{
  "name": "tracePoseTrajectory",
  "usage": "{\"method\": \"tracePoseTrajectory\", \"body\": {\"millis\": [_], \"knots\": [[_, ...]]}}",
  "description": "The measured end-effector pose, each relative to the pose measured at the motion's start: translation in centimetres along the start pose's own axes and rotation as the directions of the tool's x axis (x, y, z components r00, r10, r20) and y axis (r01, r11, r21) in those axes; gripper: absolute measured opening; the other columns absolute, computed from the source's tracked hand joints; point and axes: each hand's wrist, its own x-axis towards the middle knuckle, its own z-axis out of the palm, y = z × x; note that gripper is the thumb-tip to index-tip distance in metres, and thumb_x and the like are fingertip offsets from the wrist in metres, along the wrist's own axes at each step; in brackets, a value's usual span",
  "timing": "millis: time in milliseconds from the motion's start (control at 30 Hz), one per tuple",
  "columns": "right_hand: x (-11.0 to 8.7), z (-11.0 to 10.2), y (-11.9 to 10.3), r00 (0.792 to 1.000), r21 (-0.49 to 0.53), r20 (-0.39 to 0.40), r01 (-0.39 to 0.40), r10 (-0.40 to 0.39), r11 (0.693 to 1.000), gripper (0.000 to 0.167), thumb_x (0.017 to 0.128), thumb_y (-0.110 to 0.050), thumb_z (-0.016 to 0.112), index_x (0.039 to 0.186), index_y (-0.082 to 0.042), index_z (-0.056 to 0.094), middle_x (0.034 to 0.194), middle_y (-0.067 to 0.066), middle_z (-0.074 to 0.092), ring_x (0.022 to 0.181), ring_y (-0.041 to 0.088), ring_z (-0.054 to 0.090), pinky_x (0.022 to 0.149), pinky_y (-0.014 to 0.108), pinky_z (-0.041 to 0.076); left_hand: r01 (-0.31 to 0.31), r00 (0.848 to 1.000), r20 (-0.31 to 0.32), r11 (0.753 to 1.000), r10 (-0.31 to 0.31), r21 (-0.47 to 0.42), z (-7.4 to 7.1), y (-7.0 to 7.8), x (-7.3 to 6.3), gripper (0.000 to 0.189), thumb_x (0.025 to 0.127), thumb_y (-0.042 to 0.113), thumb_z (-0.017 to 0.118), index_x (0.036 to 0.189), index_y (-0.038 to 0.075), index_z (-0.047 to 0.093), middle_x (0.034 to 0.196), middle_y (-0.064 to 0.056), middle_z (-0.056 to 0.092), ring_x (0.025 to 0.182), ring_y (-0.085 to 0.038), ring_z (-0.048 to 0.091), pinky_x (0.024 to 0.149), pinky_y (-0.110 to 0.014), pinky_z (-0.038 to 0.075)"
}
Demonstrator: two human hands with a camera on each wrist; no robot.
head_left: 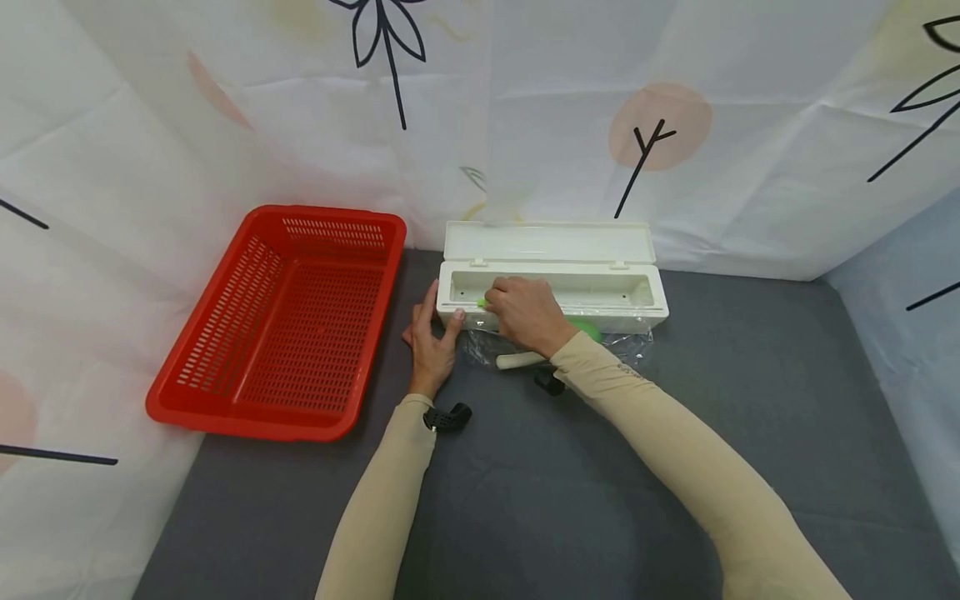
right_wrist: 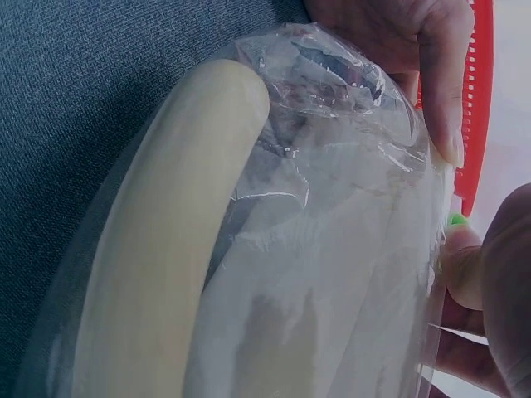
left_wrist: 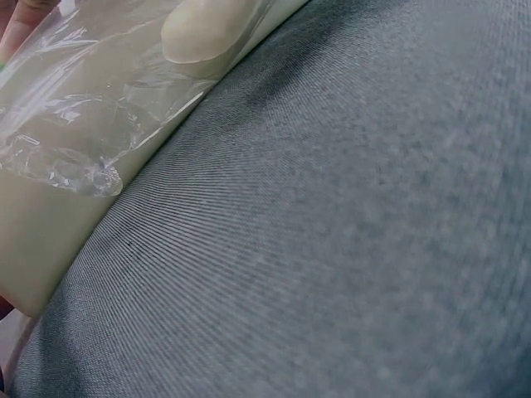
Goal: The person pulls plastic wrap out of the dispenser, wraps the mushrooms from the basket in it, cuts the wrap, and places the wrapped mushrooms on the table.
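Observation:
A long white box stands with its lid raised at the back. My left hand grips its left end, thumb on the front edge. My right hand pinches a small green slider on the front rim; in the right wrist view only a bit of this slider shows beside the thumb. Clear plastic film hangs down the front. Before the box lies a cream curved handle, also seen large in the right wrist view. A green rounded part is partly hidden by my right wrist.
A red slotted basket stands to the left of the box. A dark grey cloth covers the table. Behind hangs a white patterned sheet.

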Motion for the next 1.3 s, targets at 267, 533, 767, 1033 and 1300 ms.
{"method": "tracePoseTrajectory", "body": {"millis": [267, 533, 767, 1033, 1300], "knots": [[-0.04, -0.03, -0.18, 1.0, 0.011, 0.006, -0.001, 0.001, 1.0, 0.012, 0.097, -0.016, 0.07, 0.092, -0.007, 0.076, 0.086, 0.008, 0.068, 0.069, 0.021, 0.066, 0.063, 0.036, 0.057, 0.01, 1.0, 0.008, 0.999, -0.011, 0.031, -0.12, 0.0, 0.0, 0.068, 0.097, 0.032, 0.066, 0.158, 0.015, 0.039, 0.116, -0.021, 0.051, 0.102, -0.04, 0.048, 0.093, -0.053, 0.018], [-0.14, 0.02, -0.23, 1.0, 0.017, 0.0, 0.006, -0.006, 1.0, 0.012, 0.098, -0.016, 0.069, 0.093, -0.006, 0.075, 0.087, 0.008, 0.068, 0.071, 0.021, 0.067, 0.063, 0.037, 0.057, 0.01, 1.0, 0.005, 0.999, -0.011, 0.044, -0.02, -0.05, -0.13, 0.07, 0.098, 0.039, 0.063, 0.158, 0.015, 0.037, 0.116, -0.02, 0.051, 0.102, -0.038, 0.048, 0.095, -0.054, 0.02], [-0.36, 0.0, -0.24, 1.0, 0.014, 0.013, -0.01, 0.01, 1.0, 0.013, 0.099, -0.016, 0.068, 0.096, -0.006, 0.075, 0.089, 0.009, 0.068, 0.073, 0.022, 0.067, 0.065, 0.037, 0.057, 0.011, 1.0, 0.01, 0.999, -0.012, 0.053, 0.18, -0.17, -0.09, 0.074, 0.098, 0.049, 0.06, 0.159, 0.015, 0.036, 0.117, -0.02, 0.05, 0.103, -0.038, 0.048, 0.097, -0.054, 0.02], [-0.52, 0.04, -0.38, 1.0, 0.014, -0.004, -0.022, 0.022, 1.0, 0.014, 0.098, -0.018, 0.069, 0.098, -0.006, 0.076, 0.091, 0.008, 0.068, 0.074, 0.022, 0.067, 0.064, 0.037, 0.056, 0.003, 1.0, -0.001, 0.999, -0.003, 0.046, 0.2, -0.14, -0.16, 0.074, 0.097, 0.049, 0.06, 0.158, 0.014, 0.037, 0.116, -0.021, 0.05, 0.102, -0.039, 0.048, 0.097, -0.057, 0.02], [-0.71, 0.45, -0.24, 0.999, 0.016, -0.021, -0.024, 0.025, 1.0, 0.014, 0.099, -0.019, 0.069, 0.098, -0.007, 0.075, 0.091, 0.008, 0.068, 0.073, 0.022, 0.067, 0.062, 0.037, 0.056, 0.009, 1.0, 0.005, 0.999, -0.009, 0.035, 0.19, 0.08, -0.2, 0.071, 0.098, 0.045, 0.059, 0.158, 0.015, 0.038, 0.117, -0.021, 0.05, 0.104, -0.039, 0.048, 0.097, -0.056, 0.02]]}}
